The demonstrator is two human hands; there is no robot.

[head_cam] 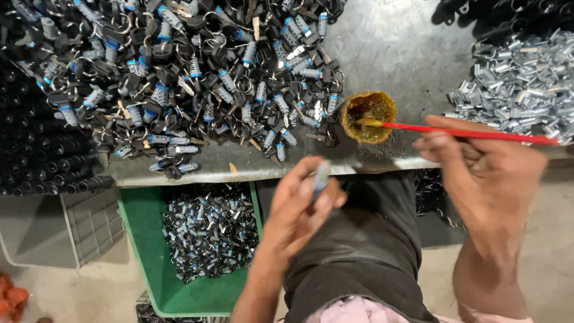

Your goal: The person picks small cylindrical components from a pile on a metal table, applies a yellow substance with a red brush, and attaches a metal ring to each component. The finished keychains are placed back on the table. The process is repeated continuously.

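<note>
My right hand grips a thin red-handled brush, its tip dipped in a small round pot of amber grease on the metal bench. My left hand holds a small silver lock cylinder between thumb and fingers, just below the bench's front edge and above my dark-trousered lap. A large heap of black-headed keys and blue-banded cylinders covers the bench's left and middle.
A pile of bright silver metal parts lies at the bench's right. A green bin below the bench holds several finished cylinders. A grey crate stands left of it, with black tubes stacked above.
</note>
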